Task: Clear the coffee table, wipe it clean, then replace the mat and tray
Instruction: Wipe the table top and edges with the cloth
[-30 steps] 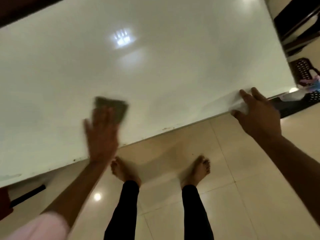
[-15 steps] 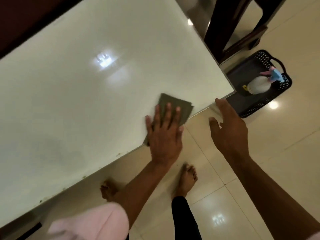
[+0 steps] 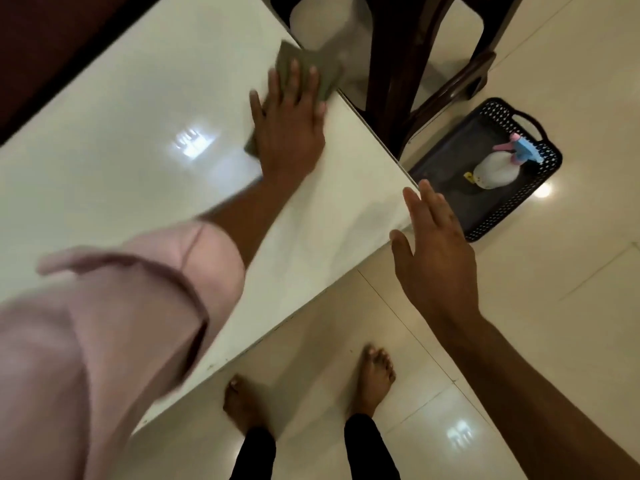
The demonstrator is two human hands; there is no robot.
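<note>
The glossy white coffee table (image 3: 121,168) fills the left and middle of the view, its top bare. My left hand (image 3: 289,123) lies flat with straight fingers on a grey-green cloth (image 3: 311,69), pressing it against the tabletop near the far right edge. My right hand (image 3: 436,244) hovers open, fingers spread, just off the table's near right corner, holding nothing. On the floor to the right stands the black perforated tray (image 3: 540,188), with a white spray bottle (image 3: 497,171) lying in it. No mat is in view.
A dark wooden chair or table leg frame (image 3: 398,81) stands close beyond the table's right edge. The floor is glossy cream tile (image 3: 554,341). My bare feet (image 3: 375,372) stand at the table's near edge. A pink sleeve (image 3: 104,323) covers the lower left.
My left hand has slid the cloth from the near edge across to the far right edge of the table. My right hand has left the table edge and hangs open beside the corner.
</note>
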